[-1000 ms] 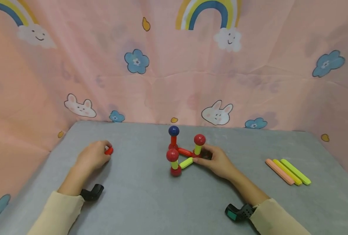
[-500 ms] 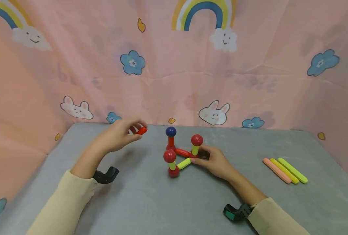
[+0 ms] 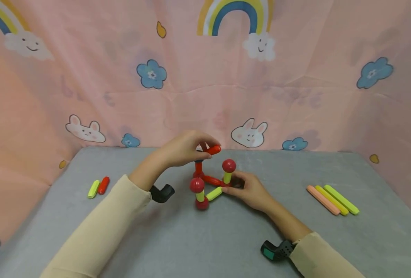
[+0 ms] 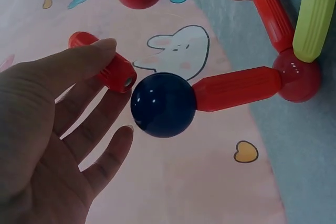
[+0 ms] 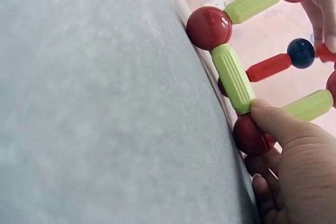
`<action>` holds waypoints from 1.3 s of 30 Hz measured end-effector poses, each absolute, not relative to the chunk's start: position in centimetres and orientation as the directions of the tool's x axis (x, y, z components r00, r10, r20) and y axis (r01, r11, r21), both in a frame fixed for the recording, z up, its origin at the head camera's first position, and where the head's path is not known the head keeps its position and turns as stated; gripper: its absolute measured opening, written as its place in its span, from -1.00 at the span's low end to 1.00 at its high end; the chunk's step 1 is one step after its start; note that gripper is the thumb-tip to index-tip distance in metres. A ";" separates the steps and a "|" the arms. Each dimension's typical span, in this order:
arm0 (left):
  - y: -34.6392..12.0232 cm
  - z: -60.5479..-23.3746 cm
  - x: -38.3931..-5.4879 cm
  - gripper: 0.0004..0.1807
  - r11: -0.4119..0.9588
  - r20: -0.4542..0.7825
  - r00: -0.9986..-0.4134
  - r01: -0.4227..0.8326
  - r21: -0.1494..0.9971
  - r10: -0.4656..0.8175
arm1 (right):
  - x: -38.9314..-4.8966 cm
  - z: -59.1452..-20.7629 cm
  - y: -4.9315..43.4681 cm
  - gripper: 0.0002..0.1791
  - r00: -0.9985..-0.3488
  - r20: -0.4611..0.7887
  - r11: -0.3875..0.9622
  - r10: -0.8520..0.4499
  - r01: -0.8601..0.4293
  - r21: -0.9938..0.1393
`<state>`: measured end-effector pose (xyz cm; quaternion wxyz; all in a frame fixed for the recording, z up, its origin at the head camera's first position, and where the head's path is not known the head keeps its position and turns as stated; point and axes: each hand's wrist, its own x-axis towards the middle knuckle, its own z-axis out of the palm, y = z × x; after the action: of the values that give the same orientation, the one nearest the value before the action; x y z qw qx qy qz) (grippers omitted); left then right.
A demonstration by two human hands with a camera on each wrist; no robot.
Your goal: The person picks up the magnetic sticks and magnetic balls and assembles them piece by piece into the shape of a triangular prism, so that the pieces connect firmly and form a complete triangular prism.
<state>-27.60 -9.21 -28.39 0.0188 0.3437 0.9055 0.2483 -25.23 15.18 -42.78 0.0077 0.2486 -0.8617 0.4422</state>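
My left hand (image 3: 182,150) pinches a short red magnetic rod (image 4: 119,75) between thumb and fingers. One end of that rod points at the dark blue ball (image 4: 164,105), right beside it in the left wrist view. The ball tops an upright red rod (image 4: 239,88), which rises from a red ball at the back of a ball-and-rod frame. Around the frame's right corner, my right hand (image 3: 252,193) grips a lower red ball (image 5: 249,134), its thumb on the flat green rod (image 5: 231,77). Two more uprights are green, each capped by a red ball (image 3: 229,165).
A short green rod (image 3: 93,189) and a short red rod (image 3: 103,185) lie at the left on the grey table (image 3: 233,247). Long orange (image 3: 323,200), yellow (image 3: 331,200) and green (image 3: 341,199) rods lie side by side at the right. A pink printed curtain (image 3: 191,100) hangs behind.
My left hand has carried the red rod up and rightwards from the table's left side to the blue ball. Two short rods there now show. My right hand keeps its hold on the frame.
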 end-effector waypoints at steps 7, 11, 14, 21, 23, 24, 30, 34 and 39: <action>-8.7 -28.3 -28.2 -0.62 0.638 0.089 -0.736 0.635 0.437 0.671 | -25.2 -42.6 14.9 -0.69 -0.873 0.235 0.485 -0.428 -0.442 -0.755; -8.6 -28.3 -28.3 -0.61 0.632 0.059 -0.725 0.635 0.445 0.686 | -25.2 -42.6 14.9 -0.69 -0.869 0.241 0.478 -0.431 -0.446 -0.757; -8.5 -28.4 -28.4 -0.62 0.635 0.017 -0.715 0.630 0.447 0.698 | -25.3 -42.7 15.0 -0.69 -0.866 0.248 0.467 -0.434 -0.452 -0.760; -8.4 -28.6 -28.6 -0.65 0.632 -0.017 -0.689 0.653 0.418 0.724 | -25.3 -42.8 15.0 -0.69 -0.869 0.239 0.464 -0.433 -0.442 -0.768; -8.4 -28.7 -28.6 -0.66 0.633 -0.020 -0.688 0.655 0.412 0.726 | -25.3 -42.7 15.0 -0.70 -0.869 0.238 0.459 -0.434 -0.440 -0.772; -8.4 -28.7 -28.6 -0.67 0.634 -0.023 -0.688 0.655 0.411 0.726 | -25.3 -42.7 15.0 -0.70 -0.870 0.237 0.455 -0.433 -0.438 -0.775; -8.5 -29.0 -28.6 -0.67 0.635 -0.032 -0.688 0.650 0.418 0.725 | -25.3 -42.6 14.9 -0.69 -0.870 0.234 0.456 -0.434 -0.436 -0.776; -8.5 -29.2 -28.6 -0.67 0.635 -0.014 -0.695 0.648 0.422 0.719 | -25.3 -42.7 15.0 -0.69 -0.870 0.238 0.458 -0.432 -0.438 -0.773; -9.4 -29.4 -28.0 -0.62 0.634 0.031 -0.712 0.644 0.429 0.702 | -25.3 -42.7 15.0 -0.69 -0.870 0.238 0.459 -0.432 -0.439 -0.773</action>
<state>-28.04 -9.40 -29.40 0.0694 0.3733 0.9011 0.2094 -25.29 15.03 -42.75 0.0042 0.2549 -0.8540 0.4535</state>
